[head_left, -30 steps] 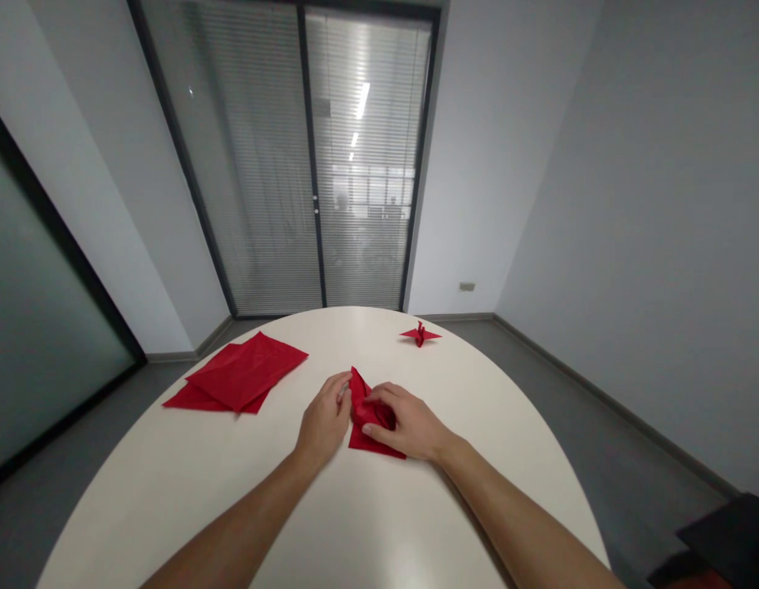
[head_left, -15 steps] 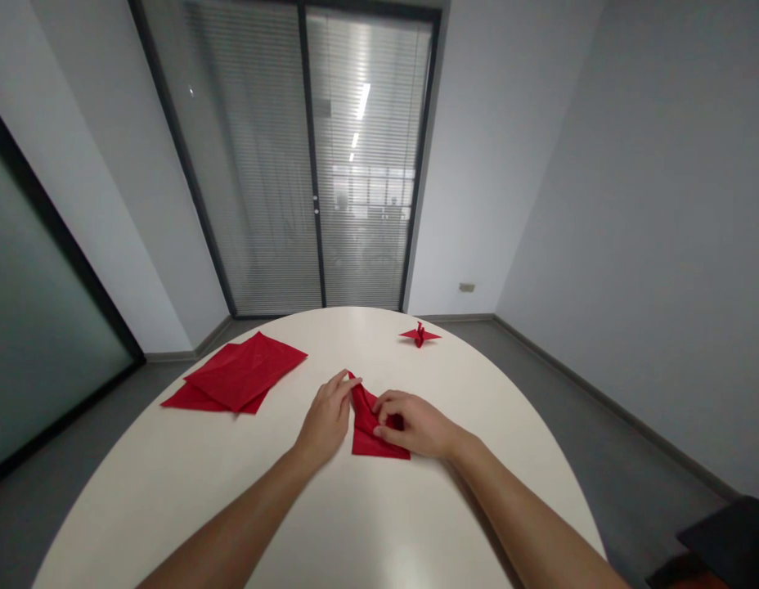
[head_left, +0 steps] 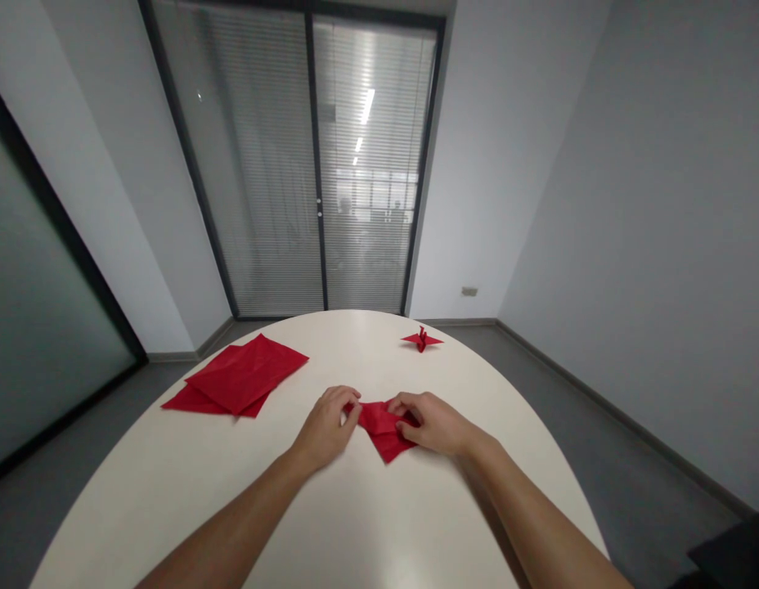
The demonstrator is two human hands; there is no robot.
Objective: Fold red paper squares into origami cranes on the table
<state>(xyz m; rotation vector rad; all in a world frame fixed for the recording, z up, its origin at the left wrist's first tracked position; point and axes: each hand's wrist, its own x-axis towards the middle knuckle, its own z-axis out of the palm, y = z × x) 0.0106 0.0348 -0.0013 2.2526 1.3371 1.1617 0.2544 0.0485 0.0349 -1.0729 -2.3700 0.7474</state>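
Note:
Between my hands, a partly folded sheet of red paper rests on the white table, one corner pointing toward me. My left hand pinches its left corner between thumb and fingers. On the other side, my right hand has thumb and curled fingers closed on the right part of the paper and covers some of it. The exact folds under the right fingers are hidden.
A red folded paper crane stands near the table's far edge. Several red paper sheets lie overlapped on the left. The round white table fills the foreground; a dark object is at the lower right.
The red paper has turned, so a corner now points toward me instead of a straight edge. My left hand has moved slightly nearer and now pinches the paper's left corner.

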